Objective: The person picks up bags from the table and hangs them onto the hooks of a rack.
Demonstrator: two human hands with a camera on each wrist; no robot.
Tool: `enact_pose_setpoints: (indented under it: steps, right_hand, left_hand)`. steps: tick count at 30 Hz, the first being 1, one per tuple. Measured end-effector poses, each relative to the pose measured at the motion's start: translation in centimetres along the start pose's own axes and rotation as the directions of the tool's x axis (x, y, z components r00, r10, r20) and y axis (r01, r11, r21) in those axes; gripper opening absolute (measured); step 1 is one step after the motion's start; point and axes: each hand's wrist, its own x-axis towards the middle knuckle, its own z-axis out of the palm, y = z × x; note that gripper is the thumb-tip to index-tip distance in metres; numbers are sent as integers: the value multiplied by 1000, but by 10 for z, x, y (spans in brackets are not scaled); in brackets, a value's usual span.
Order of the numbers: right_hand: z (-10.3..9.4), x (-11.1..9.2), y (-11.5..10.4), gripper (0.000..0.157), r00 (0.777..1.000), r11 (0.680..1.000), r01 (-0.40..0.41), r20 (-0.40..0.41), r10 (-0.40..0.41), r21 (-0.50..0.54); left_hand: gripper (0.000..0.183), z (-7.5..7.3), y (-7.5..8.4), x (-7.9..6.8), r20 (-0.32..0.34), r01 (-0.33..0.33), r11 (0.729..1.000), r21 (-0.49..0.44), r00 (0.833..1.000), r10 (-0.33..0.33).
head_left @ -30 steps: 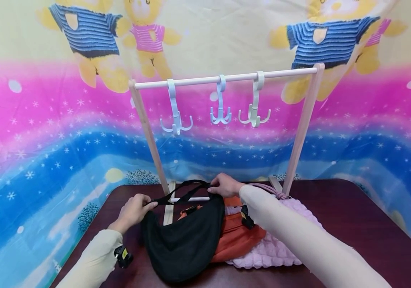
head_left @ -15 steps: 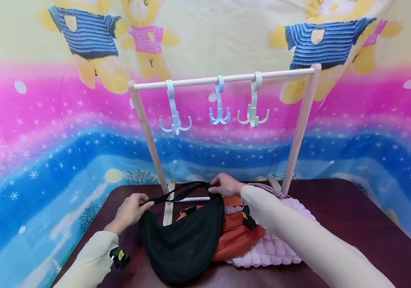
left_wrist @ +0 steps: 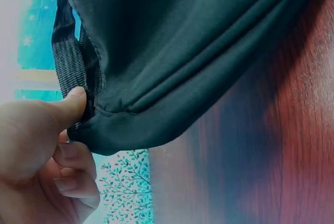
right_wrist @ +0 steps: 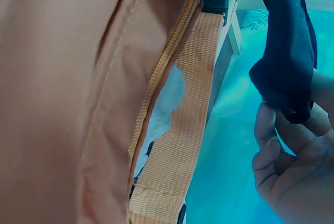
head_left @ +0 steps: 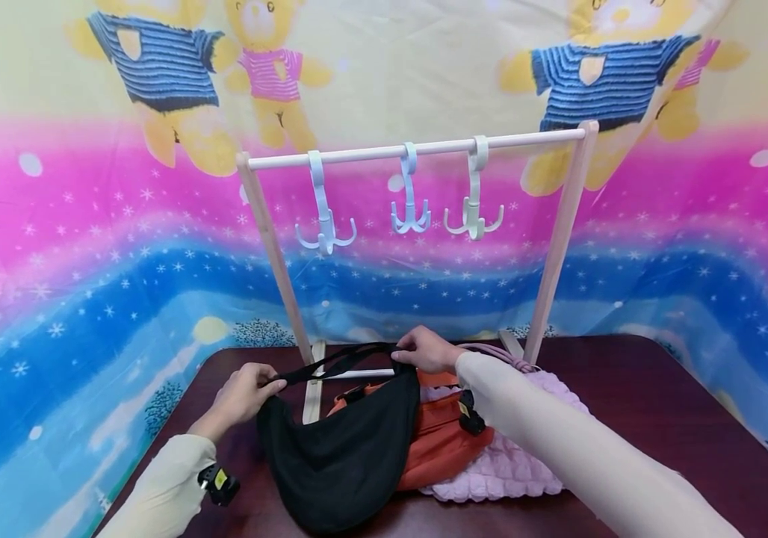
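- While the black crescent bag [head_left: 340, 463] shows me smooth, softly creased cloth above the dark wood-grain tabletop [head_left: 666, 441], its webbing strap [left_wrist: 68, 59] looks coarse and ribbed.
- Beside it I have a smooth orange bag [head_left: 447, 452] with a ridged zip [right_wrist: 156, 78], overlapping a puffy, quilted pink bag [head_left: 512, 474].
- On the left hand [head_left: 243, 392], I see thumb and forefinger closed in a pinch on the strap at one corner, other fingers curled below.
- The right hand [head_left: 427, 349] reaches across the orange bag, gripping the opposite corner between thumb and bent fingers.
- My right wrist view cuts the thumb off at its edge.
- I can't tell whether the black bag's lower edge touches the tabletop.
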Motion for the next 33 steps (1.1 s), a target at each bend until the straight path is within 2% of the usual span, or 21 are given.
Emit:
enact_pose_setpoints:
  steps: [12, 33]
  right_hand:
    - [-1, -6, 4, 24, 1000, 999, 11, -21, -11, 35]
    - [-3, -15, 9, 19, 996, 998, -23, -84, 27, 51]
  left_hand:
    - [16, -4, 2, 0, -9, -47, 997, -68, 999, 47]
    - [19, -9, 10, -3, -49, -20, 998, -57, 999, 18]
